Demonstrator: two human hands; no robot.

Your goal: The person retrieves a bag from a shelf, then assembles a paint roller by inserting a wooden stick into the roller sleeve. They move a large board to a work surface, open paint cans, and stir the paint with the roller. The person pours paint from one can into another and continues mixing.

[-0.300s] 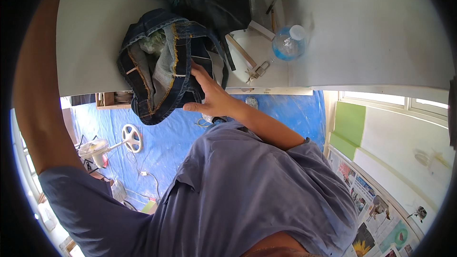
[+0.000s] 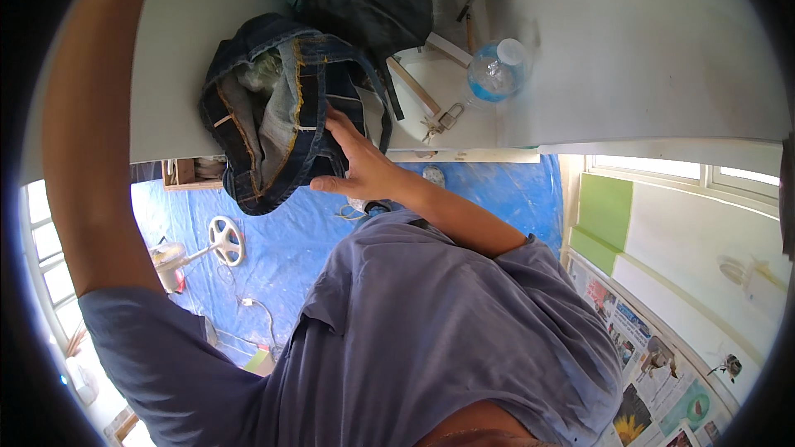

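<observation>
A pair of dark blue jeans (image 2: 273, 116) lies crumpled on a white table (image 2: 646, 50), its lower part hanging over the near edge. My right hand (image 2: 358, 159) rests flat on the right side of the jeans, fingers spread over the denim and thumb pointing left along the overhanging part. My left arm (image 2: 91, 132) rises along the left side of the picture and leaves it at the top, so my left hand is hidden.
A dark cloth (image 2: 364, 0) lies behind the jeans. To the right are a clear plastic bottle with a white cap (image 2: 497, 70), wooden sticks (image 2: 414, 87) and a metal clasp (image 2: 443, 120). Below the table are a blue tarpaulin (image 2: 281, 257) and a small fan (image 2: 222, 240).
</observation>
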